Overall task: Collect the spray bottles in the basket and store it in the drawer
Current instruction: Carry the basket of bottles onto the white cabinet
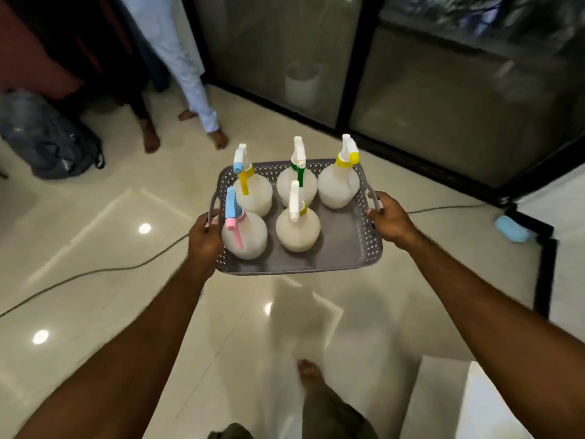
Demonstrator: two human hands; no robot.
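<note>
Both hands, left [205,236] and right [390,220], grip the basket's [345,248] handles. Five bottles [297,231] stand inside. Collecting looks done; next comes finding the drawer.

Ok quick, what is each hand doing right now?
Left hand: grips the left handle of the basket.
Right hand: grips the basket's right handle.

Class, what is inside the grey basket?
Five upright spray bottles stand inside the grey basket, three behind, two in front. The basket floor beneath them is covered.
</note>
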